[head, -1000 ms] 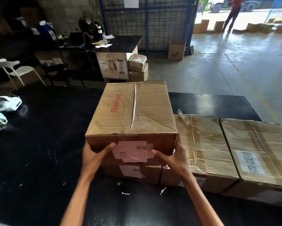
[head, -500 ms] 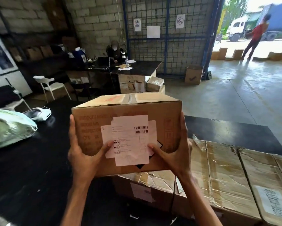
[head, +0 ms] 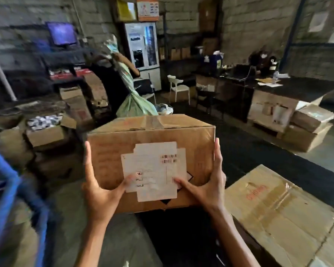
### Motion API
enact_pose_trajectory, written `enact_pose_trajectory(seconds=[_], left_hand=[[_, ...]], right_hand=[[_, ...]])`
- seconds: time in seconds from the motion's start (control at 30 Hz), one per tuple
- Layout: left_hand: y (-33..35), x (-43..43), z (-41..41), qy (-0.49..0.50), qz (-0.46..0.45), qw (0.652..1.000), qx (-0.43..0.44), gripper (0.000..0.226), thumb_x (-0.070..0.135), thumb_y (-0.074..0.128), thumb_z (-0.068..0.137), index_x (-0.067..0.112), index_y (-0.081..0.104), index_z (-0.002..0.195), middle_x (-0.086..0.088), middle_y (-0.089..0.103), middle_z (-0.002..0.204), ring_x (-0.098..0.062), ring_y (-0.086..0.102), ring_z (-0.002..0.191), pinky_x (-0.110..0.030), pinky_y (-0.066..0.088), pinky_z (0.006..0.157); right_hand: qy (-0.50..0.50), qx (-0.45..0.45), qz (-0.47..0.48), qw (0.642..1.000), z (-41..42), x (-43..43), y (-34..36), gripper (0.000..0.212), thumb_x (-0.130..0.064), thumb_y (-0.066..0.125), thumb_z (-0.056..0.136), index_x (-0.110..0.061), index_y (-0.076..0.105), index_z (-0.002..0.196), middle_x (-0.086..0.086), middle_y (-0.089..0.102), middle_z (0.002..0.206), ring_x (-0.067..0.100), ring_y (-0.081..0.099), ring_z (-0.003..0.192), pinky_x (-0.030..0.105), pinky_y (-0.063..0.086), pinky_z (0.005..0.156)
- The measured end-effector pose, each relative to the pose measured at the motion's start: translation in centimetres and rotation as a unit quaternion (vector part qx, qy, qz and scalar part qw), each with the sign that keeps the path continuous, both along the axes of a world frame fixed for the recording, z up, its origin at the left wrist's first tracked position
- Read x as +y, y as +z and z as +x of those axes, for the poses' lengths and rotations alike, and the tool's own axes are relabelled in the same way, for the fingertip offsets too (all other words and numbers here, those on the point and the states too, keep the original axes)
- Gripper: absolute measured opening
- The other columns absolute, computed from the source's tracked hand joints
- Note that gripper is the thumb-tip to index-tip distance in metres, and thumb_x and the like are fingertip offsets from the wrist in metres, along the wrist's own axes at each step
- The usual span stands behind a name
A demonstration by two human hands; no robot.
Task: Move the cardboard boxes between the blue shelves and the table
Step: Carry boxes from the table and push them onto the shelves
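Cardboard box (head: 150, 162) held up in both hands, clear of the black table (head: 258, 151).

Left hand (head: 100, 191) and right hand (head: 210, 187) clamp opposite sides, fingers spread, thumbs on the label, likely steadying it for carrying toward the blue shelf frame (head: 2, 189) at left.

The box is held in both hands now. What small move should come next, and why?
Probably carry the box on leftward toward the blue frame. Both hands, left and right, clasp its sides, it is clear of the table, and the blurred frame, likely the shelves, lies at the left edge.
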State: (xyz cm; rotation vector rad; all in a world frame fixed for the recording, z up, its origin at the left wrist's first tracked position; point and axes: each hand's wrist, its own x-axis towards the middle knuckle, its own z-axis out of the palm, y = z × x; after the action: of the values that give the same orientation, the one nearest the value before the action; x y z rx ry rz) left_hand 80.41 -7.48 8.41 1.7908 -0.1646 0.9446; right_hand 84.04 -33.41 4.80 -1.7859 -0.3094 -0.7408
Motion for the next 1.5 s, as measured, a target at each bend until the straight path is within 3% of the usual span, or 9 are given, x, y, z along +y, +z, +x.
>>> enact_pose_trajectory(seconds=[0.13, 0.43, 0.6, 0.7, 0.8, 0.9, 1.03, 1.2, 1.5], left_hand=[[0.3, 5.6, -6.6, 0.119, 0.01, 0.993, 0.003, 0.126, 0.066, 0.086, 0.059, 0.039, 0.018, 0.162, 0.039, 0.032, 0.155, 0.01, 0.034, 0.144, -0.005, 0.029, 0.112], [1.0, 11.2, -25.4, 0.297, -0.001, 0.955, -0.01, 0.126, 0.069, 0.086, 0.056, 0.042, 0.02, 0.16, 0.037, 0.048, 0.145, 0.01, 0.05, 0.132, -0.004, 0.04, 0.102], [1.1, 10.9, -35.6, 0.381, 0.01, 0.925, -0.002, 0.126, 0.065, 0.087, 0.056, 0.044, 0.019, 0.16, 0.038, 0.051, 0.14, 0.009, 0.051, 0.13, -0.011, 0.045, 0.102], [0.8, 9.9, -41.1, 0.442, -0.005, 0.897, 0.002, 0.128, 0.067, 0.087, 0.052, 0.049, 0.018, 0.158, 0.033, 0.051, 0.143, 0.005, 0.052, 0.131, -0.029, 0.048, 0.101], [0.3, 8.9, -45.7, 0.49, -0.002, 0.872, 0.005, 0.13, 0.065, 0.088, 0.05, 0.05, 0.017, 0.158, 0.045, 0.045, 0.14, 0.015, 0.049, 0.128, -0.024, 0.046, 0.098], [0.2, 8.2, -49.8, 0.535, -0.003, 0.845, 0.007, 0.133, 0.066, 0.088, 0.047, 0.051, 0.016, 0.158, 0.053, 0.043, 0.133, 0.026, 0.046, 0.122, -0.008, 0.045, 0.093], [0.7, 7.6, -54.6, 0.591, -0.007, 0.807, 0.0, 0.139, 0.072, 0.088, 0.045, 0.049, 0.012, 0.159, 0.048, 0.038, 0.144, 0.023, 0.042, 0.129, -0.012, 0.04, 0.1], [1.6, 8.3, -58.5, 0.642, 0.006, 0.767, -0.011, 0.137, 0.071, 0.088, 0.048, 0.047, 0.013, 0.16, 0.052, 0.035, 0.142, 0.027, 0.04, 0.127, 0.003, 0.034, 0.1], [3.3, 13.8, -59.6, 0.682, 0.015, 0.731, -0.008, 0.132, 0.064, 0.09, 0.057, 0.041, 0.012, 0.161, 0.043, 0.034, 0.149, 0.014, 0.04, 0.136, -0.021, 0.041, 0.112]], right_hand=[[0.1, 0.002, 0.015, 0.995, -1.5, 7.0, 0.1, 0.143, -0.074, 0.089, 0.056, -0.034, 0.006, 0.165, -0.045, 0.026, 0.155, -0.02, 0.032, 0.14, -0.004, 0.023, 0.106], [0.295, 0.005, 0.03, 0.955, -12.5, 17.1, 1.1, 0.143, -0.066, 0.095, 0.054, -0.039, 0.01, 0.165, -0.044, 0.033, 0.152, -0.017, 0.037, 0.139, -0.002, 0.026, 0.106], [0.372, 0.008, 0.038, 0.928, -19.6, 19.9, 0.7, 0.144, -0.064, 0.097, 0.052, -0.041, 0.009, 0.164, -0.021, 0.036, 0.162, -0.001, 0.041, 0.145, 0.028, 0.037, 0.115], [0.409, 0.0, 0.045, 0.911, -23.5, 21.5, 0.5, 0.144, -0.07, 0.093, 0.051, -0.037, 0.011, 0.165, -0.033, 0.03, 0.161, -0.01, 0.035, 0.145, 0.012, 0.032, 0.114], [0.447, 0.003, 0.06, 0.892, -26.9, 22.7, 0.3, 0.142, -0.07, 0.092, 0.052, -0.033, 0.013, 0.165, -0.037, 0.029, 0.159, -0.012, 0.034, 0.144, 0.002, 0.027, 0.11], [0.486, -0.01, 0.071, 0.871, -29.7, 24.1, 0.5, 0.141, -0.07, 0.091, 0.052, -0.029, 0.017, 0.165, -0.037, 0.033, 0.157, -0.012, 0.037, 0.142, 0.002, 0.03, 0.109], [0.537, -0.023, 0.079, 0.84, -33.3, 26.4, 1.0, 0.14, -0.069, 0.09, 0.052, -0.028, 0.018, 0.164, -0.037, 0.033, 0.157, -0.01, 0.039, 0.143, 0.005, 0.032, 0.111], [0.596, -0.021, 0.085, 0.798, -36.6, 30.3, 2.8, 0.133, -0.073, 0.088, 0.052, -0.045, 0.016, 0.16, -0.019, 0.037, 0.162, 0.004, 0.04, 0.147, 0.028, 0.037, 0.119], [0.644, -0.043, 0.088, 0.759, -37.1, 39.9, 3.6, 0.135, -0.065, 0.091, 0.056, -0.034, 0.016, 0.164, -0.038, 0.031, 0.157, -0.01, 0.036, 0.144, 0.006, 0.032, 0.112]])
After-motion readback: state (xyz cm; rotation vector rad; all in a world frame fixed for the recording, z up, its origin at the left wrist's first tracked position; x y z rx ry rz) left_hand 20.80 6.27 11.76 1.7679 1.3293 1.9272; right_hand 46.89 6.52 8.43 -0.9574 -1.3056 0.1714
